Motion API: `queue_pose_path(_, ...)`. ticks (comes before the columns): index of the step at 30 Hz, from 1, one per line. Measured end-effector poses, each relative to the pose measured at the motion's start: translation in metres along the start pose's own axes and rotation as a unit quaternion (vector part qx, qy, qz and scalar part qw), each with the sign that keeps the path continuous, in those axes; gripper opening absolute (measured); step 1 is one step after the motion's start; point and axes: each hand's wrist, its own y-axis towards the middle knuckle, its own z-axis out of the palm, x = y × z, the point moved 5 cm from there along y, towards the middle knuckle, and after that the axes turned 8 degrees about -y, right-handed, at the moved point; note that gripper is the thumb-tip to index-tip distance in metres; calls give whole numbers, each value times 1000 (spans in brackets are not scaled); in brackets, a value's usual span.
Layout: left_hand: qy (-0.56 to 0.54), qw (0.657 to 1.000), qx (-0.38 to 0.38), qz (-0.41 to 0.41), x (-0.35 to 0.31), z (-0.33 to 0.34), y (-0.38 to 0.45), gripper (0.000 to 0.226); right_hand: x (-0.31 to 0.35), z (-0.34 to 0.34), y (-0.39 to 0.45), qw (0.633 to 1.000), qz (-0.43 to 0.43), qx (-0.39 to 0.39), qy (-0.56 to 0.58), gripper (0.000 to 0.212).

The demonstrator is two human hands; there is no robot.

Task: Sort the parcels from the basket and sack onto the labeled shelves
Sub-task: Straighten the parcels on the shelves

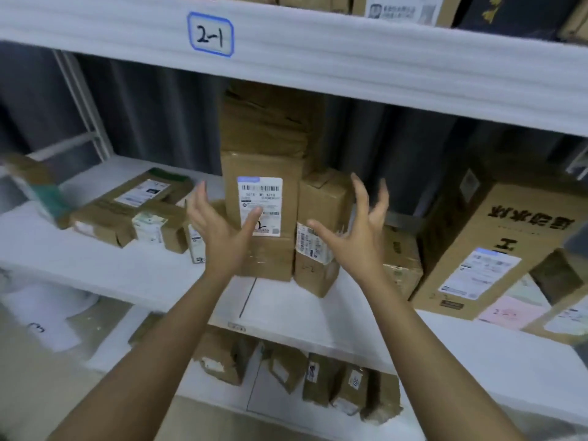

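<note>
Both hands are raised before the middle shelf (105, 265). Left hand (219, 230): grip spread wide, fingers straight, nothing held. Right hand (353, 237): grip likewise wide, fingers loosely fanned, nothing held. The labelled parcel (261, 198) is seen upright on a stack between them, apparently untouched. A "2-1" tag (210, 35) is fixed on the shelf edge above.

Parcel depot — labelled shelves (318, 55), boxes (261, 198)

left hand (219, 230): raised, fingers spread, holding nothing | right hand (356, 237): raised, fingers spread, holding nothing
</note>
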Motion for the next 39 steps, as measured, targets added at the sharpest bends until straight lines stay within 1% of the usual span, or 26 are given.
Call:
queue_pose_path(2, -5, 996, 30, -80, 6, -6, 28, 112, 2, 11, 6, 999, 45, 10, 22, 108)
queue_pose_path(3, -14, 992, 58, -109, 10, -7, 39, 114, -1, 17, 6, 997, 69, 14, 43, 114)
queue_pose_path(4, -26, 986, 100, -131, 15, -5, 47, 109, -4, 24, 7, 994, 87, 18, 70, 119)
queue_pose_path(5, -38, 976, 154, -149, 19, 0, 51, 99, -8, 31, 7, 990, 98, 25, 99, 124)
queue_pose_path(6, -47, 964, 204, -164, 24, 6, 51, 84, -14, 37, 8, 986, 104, 34, 128, 128)
queue_pose_path(7, -51, 956, 234, -172, 27, 12, 49, 67, -21, 42, 9, 981, 110, 47, 151, 130)
queue_pose_path(8, -57, 953, 245, -168, 27, 17, 47, 53, -27, 44, 10, 978, 113, 63, 165, 131)
queue_pose_path(9, -63, 954, 246, -160, 26, 22, 46, 43, -33, 43, 12, 975, 114, 77, 172, 130)
queue_pose_path(12, -48, 956, 258, -129, 21, 37, 43, 32, -49, 31, 19, 968, 132, 105, 184, 124)
queue_pose_path(14, -61, 948, 278, -140, 22, 50, 39, 29, -60, 20, 23, 964, 137, 123, 193, 121)
queue_pose_path(16, -89, 940, 286, -161, 22, 60, 35, 29, -69, 9, 29, 966, 125, 139, 178, 120)
queue_pose_path(19, -112, 930, 309, -165, 17, 72, 35, 37, -79, -5, 36, 971, 116, 151, 141, 119)
queue_pose_path(21, -115, 924, 326, -165, 11, 78, 33, 34, -84, -11, 38, 971, 127, 157, 131, 118)
queue_pose_path(25, -122, 916, 344, -169, 6, 87, 26, 34, -95, -24, 37, 971, 141, 143, 126, 114)
queue_pose_path(30, -113, 912, 361, -157, -1, 98, 22, 26, -104, -34, 33, 967, 164, 127, 145, 88)
queue_pose_path(32, -112, 914, 357, -157, -1, 99, 22, 26, -107, -34, 33, 966, 173, 121, 146, 84)
queue_pose_path(34, -107, 915, 355, -158, -1, 99, 21, 27, -108, -33, 29, 964, 186, 116, 152, 88)
queue_pose_path(36, -99, 917, 354, -155, -2, 97, 19, 30, -105, -30, 21, 959, 205, 100, 168, 106)
queue_pose_path(38, -88, 919, 349, -157, 0, 95, 17, 47, -97, -30, 11, 959, 226, 65, 156, 124)
queue_pose_path(39, -80, 923, 341, -161, 2, 94, 15, 59, -92, -32, 4, 963, 237, 36, 125, 126)
